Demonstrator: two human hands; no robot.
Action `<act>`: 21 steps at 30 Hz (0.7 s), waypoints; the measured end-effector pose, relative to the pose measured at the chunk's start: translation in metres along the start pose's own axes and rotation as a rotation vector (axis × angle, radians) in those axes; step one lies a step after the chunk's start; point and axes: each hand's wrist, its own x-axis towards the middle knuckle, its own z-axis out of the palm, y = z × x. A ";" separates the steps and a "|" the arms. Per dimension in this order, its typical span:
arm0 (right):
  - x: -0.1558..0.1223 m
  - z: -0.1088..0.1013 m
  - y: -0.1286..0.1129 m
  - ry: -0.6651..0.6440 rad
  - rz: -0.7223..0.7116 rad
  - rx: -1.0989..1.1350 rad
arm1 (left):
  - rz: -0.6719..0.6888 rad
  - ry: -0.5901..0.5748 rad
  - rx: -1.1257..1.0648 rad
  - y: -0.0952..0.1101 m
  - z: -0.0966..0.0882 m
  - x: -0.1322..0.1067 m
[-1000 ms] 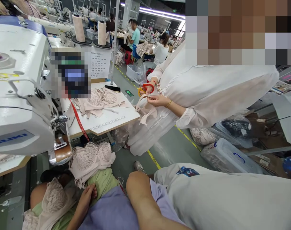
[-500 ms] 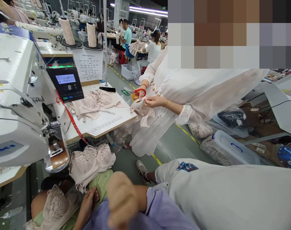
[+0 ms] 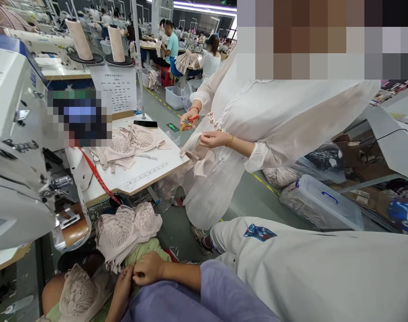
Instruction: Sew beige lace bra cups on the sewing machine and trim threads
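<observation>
the right hand (image 3: 149, 268), loosely curled, touches the left hand (image 3: 123, 284), which rests half-open on the green cloth (image 3: 145, 249) beside a lace bra (image 3: 77, 291). whether the curled one grips anything is hidden.

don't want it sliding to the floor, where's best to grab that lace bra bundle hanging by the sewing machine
Grip the lace bra bundle at its loose lower edge, just above the right hand. Come from below and the right, probably: the sewing machine crowds its left side and the table edge overhangs its top.
</observation>
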 end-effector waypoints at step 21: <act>0.001 0.011 -0.002 -0.146 0.252 0.237 | -0.030 0.021 0.013 0.002 0.000 0.005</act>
